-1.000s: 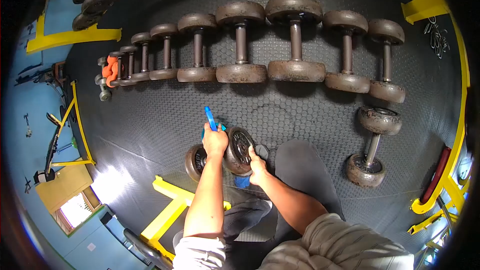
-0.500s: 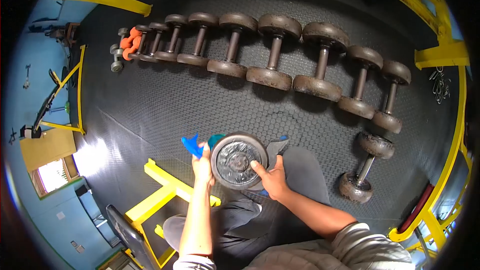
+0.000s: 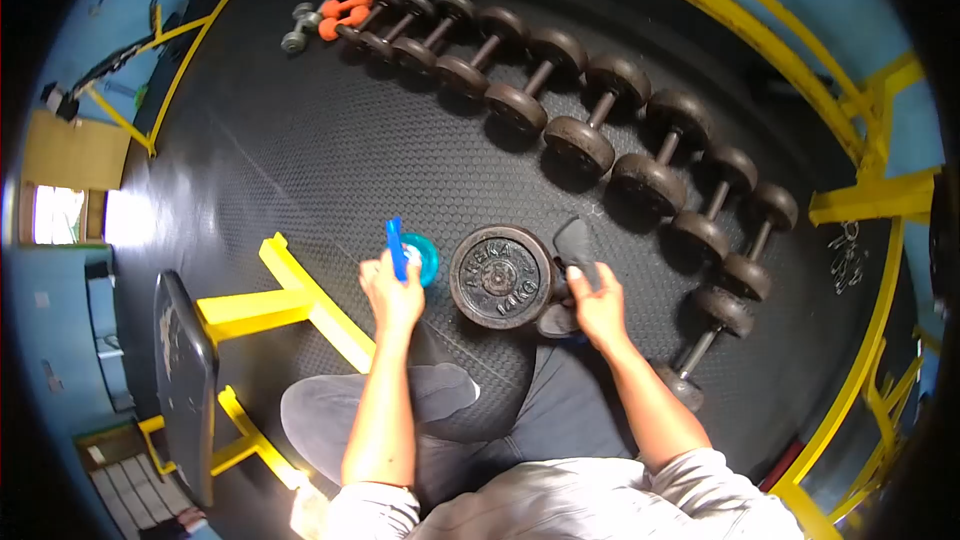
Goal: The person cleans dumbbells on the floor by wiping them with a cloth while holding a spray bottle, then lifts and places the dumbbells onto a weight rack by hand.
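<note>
A dark round-headed dumbbell (image 3: 500,277) stands on end in front of me, its embossed top face reading 14KG. My left hand (image 3: 393,290) is closed around what looks like a spray bottle (image 3: 398,245), with a blue head and a teal round body partly behind it. This bottle is left of the dumbbell, apart from it. To the right, my right hand (image 3: 598,310) is closed on a dark grey cloth (image 3: 574,240) beside the dumbbell's head. Fingers partly hide the cloth, and whether it touches the weight I cannot tell.
A slanting row of dark dumbbells (image 3: 580,145) lies on the black rubber floor, with small orange dumbbells (image 3: 345,15) at its far left end. A yellow-framed bench (image 3: 320,315) stands at my left. Yellow rack bars (image 3: 870,200) run along the right side.
My right hand has left the dumbbell's top face and moved right to the cloth. My left hand with the bottle has moved away from the dumbbell. The view has turned.
</note>
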### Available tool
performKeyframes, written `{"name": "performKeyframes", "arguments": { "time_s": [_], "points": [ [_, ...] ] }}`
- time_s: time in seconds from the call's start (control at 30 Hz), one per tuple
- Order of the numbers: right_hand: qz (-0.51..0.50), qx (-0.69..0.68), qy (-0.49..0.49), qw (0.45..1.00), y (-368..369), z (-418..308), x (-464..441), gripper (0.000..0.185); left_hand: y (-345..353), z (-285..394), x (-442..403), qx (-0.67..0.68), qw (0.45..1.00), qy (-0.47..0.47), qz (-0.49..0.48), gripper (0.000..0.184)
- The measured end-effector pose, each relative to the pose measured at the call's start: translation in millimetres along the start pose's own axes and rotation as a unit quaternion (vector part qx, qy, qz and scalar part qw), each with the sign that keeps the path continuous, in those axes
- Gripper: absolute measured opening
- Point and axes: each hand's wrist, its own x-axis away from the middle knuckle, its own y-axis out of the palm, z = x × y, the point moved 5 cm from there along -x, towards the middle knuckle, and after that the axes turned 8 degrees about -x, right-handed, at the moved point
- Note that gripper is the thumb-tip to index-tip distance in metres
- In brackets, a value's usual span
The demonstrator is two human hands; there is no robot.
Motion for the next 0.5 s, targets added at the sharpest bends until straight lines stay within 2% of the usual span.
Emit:
{"name": "performKeyframes", "arguments": {
  "time_s": [0.03,0.07,0.1,0.13,0.17,0.23,0.3,0.37,0.43,0.5],
  "points": [
    [-0.025,-0.132,-0.010,0.991,-9.8,-28.8,12.9,0.047,-27.9,7.1,-3.7,-0.023,0.998,0.038,0.034,0.031],
    [0.005,-0.147,0.003,0.989,-26.3,-51.8,27.2,0.035,-60.6,17.0,-6.2,-0.016,0.997,0.060,0.056,0.029],
    [-0.003,-0.106,-0.070,0.992,-47.3,-55.1,26.1,0.031,-94.5,27.8,-7.6,-0.010,0.993,0.084,0.079,0.027],
    [0.014,-0.075,-0.064,0.995,-65.5,-64.7,32.7,0.032,-124.0,32.5,-6.2,0.045,0.986,0.114,0.111,0.029],
    [0.017,-0.084,-0.112,0.990,-81.0,-68.7,35.4,0.034,-151.9,37.2,-1.9,0.098,0.974,0.145,0.141,0.030],
    [0.071,0.001,-0.191,0.979,-112.2,-69.1,38.9,0.036,-197.1,48.4,7.4,0.295,0.945,0.111,0.085,0.036],
    [0.083,0.062,-0.286,0.953,-115.0,-99.4,58.6,0.040,-227.7,60.8,20.8,0.343,0.925,0.149,0.061,0.044],
    [0.098,0.102,-0.301,0.943,-100.4,-115.4,66.9,0.042,-244.7,68.1,34.1,0.390,0.900,0.190,0.047,0.047],
    [0.057,0.223,-0.305,0.924,-67.0,-124.9,64.6,0.045,-246.1,68.1,44.2,0.463,0.858,0.216,0.043,0.048],
    [-0.005,0.339,-0.290,0.895,-19.7,-119.6,48.2,0.050,-233.3,59.0,48.0,0.516,0.833,0.200,0.009,0.050]
  ]
}}
